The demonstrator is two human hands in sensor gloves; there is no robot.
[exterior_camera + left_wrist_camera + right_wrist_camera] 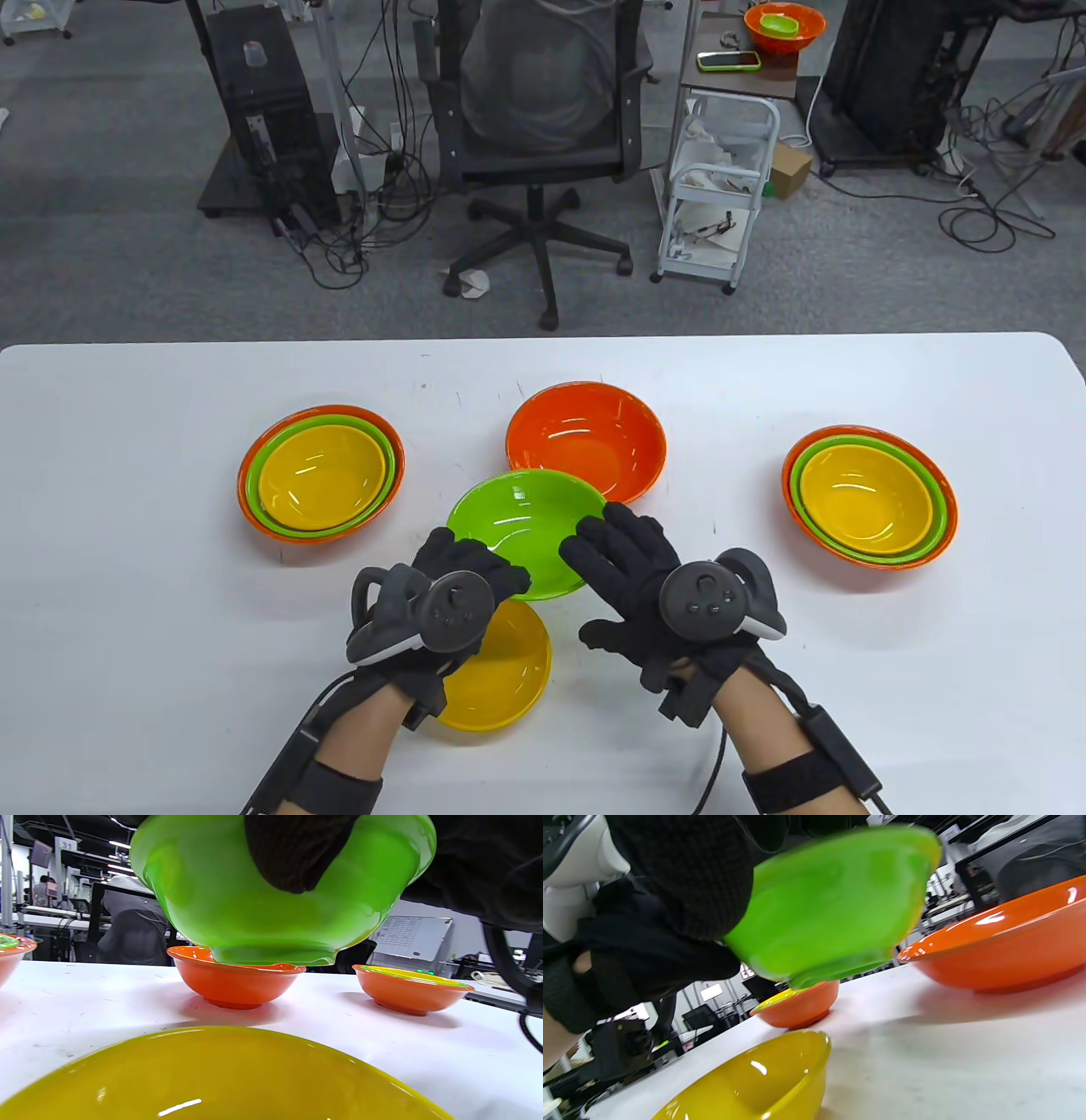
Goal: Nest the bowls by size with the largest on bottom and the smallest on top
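Table view: green bowl (522, 531) lifted off table (127, 594), near rim in both hands' grip, left hand (450, 586), right hand (632, 586).

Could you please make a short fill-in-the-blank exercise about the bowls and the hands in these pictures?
1. Both hands, the left hand and the right hand, hold the ____ bowl above the table.
2. The single orange bowl on the table has ____ inside it.
3. The loose yellow bowl lies partly under the ____ hand in the table view.
4. Each finished stack, the left stack and the right stack, has a ____ bowl on top.

Missing words: green; nothing; left; yellow
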